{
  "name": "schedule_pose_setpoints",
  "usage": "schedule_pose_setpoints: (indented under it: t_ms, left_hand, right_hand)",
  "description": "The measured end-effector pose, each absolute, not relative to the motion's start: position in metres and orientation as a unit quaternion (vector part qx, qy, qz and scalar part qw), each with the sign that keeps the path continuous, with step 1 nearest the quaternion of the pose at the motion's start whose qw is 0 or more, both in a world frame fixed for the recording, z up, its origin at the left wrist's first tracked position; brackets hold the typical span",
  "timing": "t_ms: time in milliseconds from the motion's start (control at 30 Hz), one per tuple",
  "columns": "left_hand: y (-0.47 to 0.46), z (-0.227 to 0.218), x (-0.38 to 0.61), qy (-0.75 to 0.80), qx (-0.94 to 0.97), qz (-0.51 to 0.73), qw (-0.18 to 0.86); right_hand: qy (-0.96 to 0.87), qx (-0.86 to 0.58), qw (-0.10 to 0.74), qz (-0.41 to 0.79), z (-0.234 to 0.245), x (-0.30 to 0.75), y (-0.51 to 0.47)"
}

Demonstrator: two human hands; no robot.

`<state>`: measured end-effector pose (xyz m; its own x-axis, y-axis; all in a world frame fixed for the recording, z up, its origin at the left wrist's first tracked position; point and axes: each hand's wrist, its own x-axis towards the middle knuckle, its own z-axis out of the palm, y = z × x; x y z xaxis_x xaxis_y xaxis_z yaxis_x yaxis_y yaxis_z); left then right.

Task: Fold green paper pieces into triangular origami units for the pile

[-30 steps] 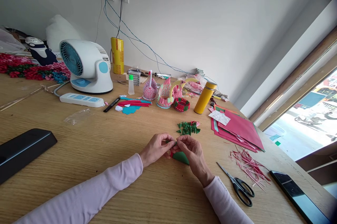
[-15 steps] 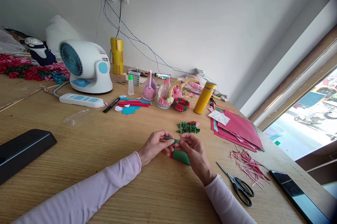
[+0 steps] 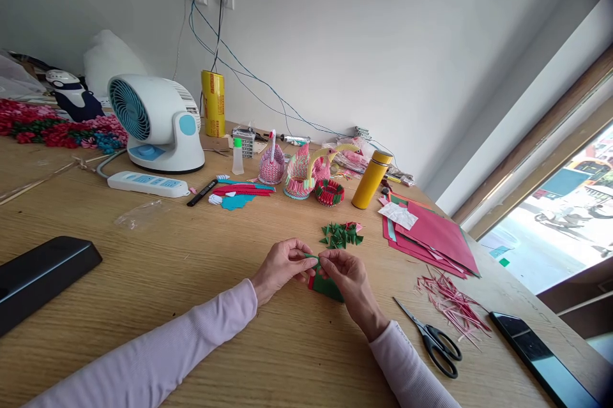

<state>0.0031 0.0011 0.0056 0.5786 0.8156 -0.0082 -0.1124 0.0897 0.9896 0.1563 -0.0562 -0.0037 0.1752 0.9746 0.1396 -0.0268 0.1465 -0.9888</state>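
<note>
Between my two hands is a small piece of green paper [image 3: 312, 256], mostly covered by fingers. My left hand [image 3: 286, 265] pinches it from the left with thumb and forefinger. From the right, my right hand [image 3: 348, 275] pinches its other end, and the fingertips nearly meet. Below them on the table lies a stack of green and red paper [image 3: 327, 287], partly hidden by the right hand. Just beyond the hands sits a pile of folded green paper triangles [image 3: 341, 235] with a pink bit at its edge.
Scissors [image 3: 433, 339], paper strips [image 3: 453, 302] and a phone [image 3: 539, 354] lie at the right. Red paper sheets [image 3: 438, 235] and a yellow bottle [image 3: 372, 180] stand behind them. Folded-paper swans [image 3: 299, 175], a red-green ring [image 3: 329, 192] and a fan [image 3: 156, 120] are further back.
My right hand has moved slightly left, its fingertips closer to the left hand's. Less of the small green paper shows between them.
</note>
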Motion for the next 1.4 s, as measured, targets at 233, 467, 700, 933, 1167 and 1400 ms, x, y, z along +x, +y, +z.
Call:
schedule_pose_setpoints:
  t_ms: [233,467,700,933,1167,1400]
  left_hand:
    - [0.0044,0.0032,0.0011,0.268,0.566,0.320,0.711]
    - [0.0031,0.0006,0.0030,0.290,0.565,0.348,0.689]
    - [0.0024,-0.0009,0.0046,0.288,0.601,0.330,0.668]
    - [0.0033,0.0026,0.0034,0.283,0.568,0.373,0.676]
    - [0.0021,0.0030,0.0058,0.293,0.615,0.384,0.624]
    - [-0.0004,0.0048,0.0066,0.323,0.696,0.371,0.523]
  right_hand:
    - [-0.468,-0.500,0.601,0.412,-0.0066,0.1580,-0.0535]
    - [-0.582,-0.550,0.540,0.261,-0.0070,0.1577,-0.0565]
    - [-0.599,-0.601,0.498,0.178,-0.0014,0.1552,-0.0612]
    - [-0.507,-0.536,0.536,0.410,0.0007,0.1574,-0.0602]
    - [-0.483,-0.516,0.540,0.457,0.0002,0.1574,-0.0596]
    - [-0.497,-0.534,0.530,0.432,-0.0040,0.1567,-0.0576]
